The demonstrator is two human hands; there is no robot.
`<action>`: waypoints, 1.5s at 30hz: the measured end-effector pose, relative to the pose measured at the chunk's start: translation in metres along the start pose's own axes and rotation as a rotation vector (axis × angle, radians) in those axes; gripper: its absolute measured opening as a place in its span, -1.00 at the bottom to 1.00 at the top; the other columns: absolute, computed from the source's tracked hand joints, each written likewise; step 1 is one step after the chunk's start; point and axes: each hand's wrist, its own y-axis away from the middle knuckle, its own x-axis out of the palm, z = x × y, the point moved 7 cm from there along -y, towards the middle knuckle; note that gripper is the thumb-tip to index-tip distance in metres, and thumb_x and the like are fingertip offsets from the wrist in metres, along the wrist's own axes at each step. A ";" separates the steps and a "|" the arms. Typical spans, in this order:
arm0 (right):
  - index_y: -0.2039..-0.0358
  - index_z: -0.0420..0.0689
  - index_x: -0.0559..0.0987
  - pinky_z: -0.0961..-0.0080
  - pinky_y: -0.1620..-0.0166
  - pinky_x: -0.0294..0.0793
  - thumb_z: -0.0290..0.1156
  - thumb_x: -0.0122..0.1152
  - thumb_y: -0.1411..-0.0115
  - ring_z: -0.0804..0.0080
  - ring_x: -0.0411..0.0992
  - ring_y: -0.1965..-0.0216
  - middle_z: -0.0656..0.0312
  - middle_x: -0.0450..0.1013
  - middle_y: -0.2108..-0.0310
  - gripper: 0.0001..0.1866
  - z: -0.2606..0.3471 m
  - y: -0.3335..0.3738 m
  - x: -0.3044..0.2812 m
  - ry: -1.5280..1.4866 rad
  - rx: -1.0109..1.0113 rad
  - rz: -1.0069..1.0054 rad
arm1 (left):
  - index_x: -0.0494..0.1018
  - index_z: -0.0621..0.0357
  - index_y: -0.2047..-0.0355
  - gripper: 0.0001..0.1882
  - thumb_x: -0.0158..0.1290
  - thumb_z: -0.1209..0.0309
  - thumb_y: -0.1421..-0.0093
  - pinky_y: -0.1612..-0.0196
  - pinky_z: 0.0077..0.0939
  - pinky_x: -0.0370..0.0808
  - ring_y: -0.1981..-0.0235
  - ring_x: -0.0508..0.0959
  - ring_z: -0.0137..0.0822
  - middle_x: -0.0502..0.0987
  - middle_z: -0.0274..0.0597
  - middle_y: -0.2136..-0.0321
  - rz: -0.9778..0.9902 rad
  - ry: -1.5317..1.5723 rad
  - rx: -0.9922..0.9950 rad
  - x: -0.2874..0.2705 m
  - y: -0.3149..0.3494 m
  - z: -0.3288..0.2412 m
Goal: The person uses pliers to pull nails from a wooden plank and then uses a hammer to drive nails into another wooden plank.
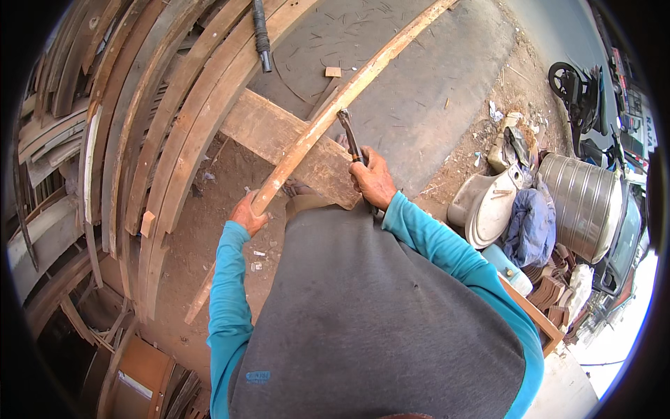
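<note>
My left hand (249,211) is wrapped round a long, narrow wooden strip (307,140). The strip runs diagonally from low on the left to the far top and crosses a wide, worn plank (258,126) in front of me. In my right hand (375,180), closed round the handle, is a hammer (349,133). Its dark metal head points away from me and lies just right of the strip, over the plank's right part; whether it touches the wood I cannot tell.
Stacked long wooden planks (188,140) fill the left side, with a dark wrapped metal bar (260,35) over them. Nails lie scattered on a grey mat (447,77) ahead. At right are a white toilet bowl (488,202), a ribbed metal drum (579,202) and a motorcycle (586,98).
</note>
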 end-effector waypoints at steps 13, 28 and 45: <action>-0.15 -0.26 0.37 0.01 -0.06 0.43 -0.39 0.06 -0.26 -0.34 0.45 0.00 -0.34 0.50 0.12 -0.54 0.017 -0.025 -0.038 0.546 -0.173 0.100 | 0.43 0.09 -0.17 -0.28 0.32 0.12 0.00 -0.11 -0.13 0.52 -0.03 0.57 0.13 0.59 0.12 0.01 -0.028 -0.054 0.067 0.013 -0.059 -0.052; -0.02 -0.19 0.38 -0.03 0.09 0.49 -0.40 0.17 -0.20 -0.26 0.49 0.15 -0.18 0.45 0.15 -0.62 -0.006 -0.070 -0.094 0.736 -0.568 0.093 | 0.49 0.08 -0.12 -0.31 0.33 0.09 0.01 -0.11 -0.15 0.53 0.02 0.61 0.09 0.62 0.10 0.05 -0.087 0.038 0.027 0.028 -0.064 -0.062; -0.31 -0.35 0.22 0.33 0.03 0.65 -0.49 -0.17 -0.28 0.18 0.64 0.15 -0.12 0.57 0.07 -0.43 -0.079 0.051 -0.147 -0.131 0.222 0.080 | 0.26 0.47 -0.29 0.27 0.12 -0.51 0.05 -0.33 -0.03 0.33 -0.29 0.35 0.21 0.32 0.38 -0.26 -0.388 -0.012 -0.271 0.042 -0.065 -0.097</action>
